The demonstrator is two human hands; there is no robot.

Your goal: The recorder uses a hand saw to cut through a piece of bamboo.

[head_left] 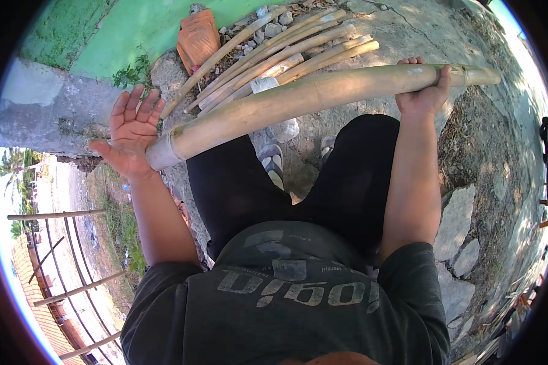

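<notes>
A thick, pale bamboo pole (pixel 310 94) lies crosswise in front of me, above my knees, its left end lower and nearer than its right. My right hand (pixel 425 91) grips it near the right end, fingers wrapped around it from below. At the left end, my left hand (pixel 134 131) is spread with the palm up and fingers apart, its heel against or very close to the pole's cut end. Beyond the pole, several thinner bamboo poles (pixel 274 52) lie in a bundle on the ground, partly hidden by the thick one.
Orange roof tiles (pixel 198 39) are stacked by the green wall (pixel 128 30), beside small stones (pixel 273 29). Whitish blocks (pixel 283 130) lie under the poles, near my sandalled feet (pixel 271 163). A bamboo fence (pixel 73 289) stands at left. Flat stones (pixel 456 222) are set in the ground at right.
</notes>
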